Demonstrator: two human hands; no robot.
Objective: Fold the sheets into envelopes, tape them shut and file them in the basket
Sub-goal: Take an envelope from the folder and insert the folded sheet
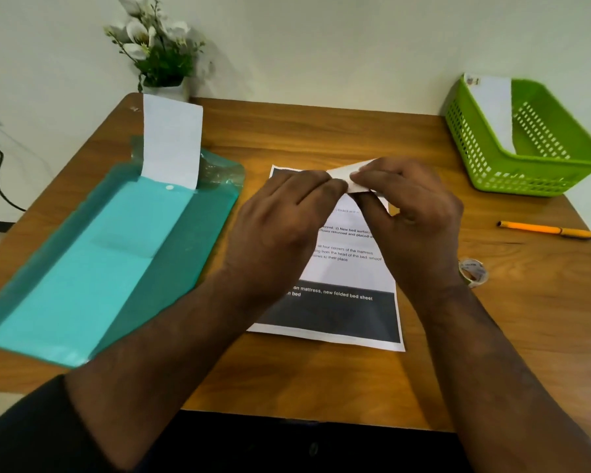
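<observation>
folder [93, 254] left of sheet [342, 268], basket [512, 172] right

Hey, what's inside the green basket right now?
One folded white sheet stands inside the green basket, leaning against its far left wall. The basket floor around it looks bare, though the near wall hides the lowest part.
</observation>
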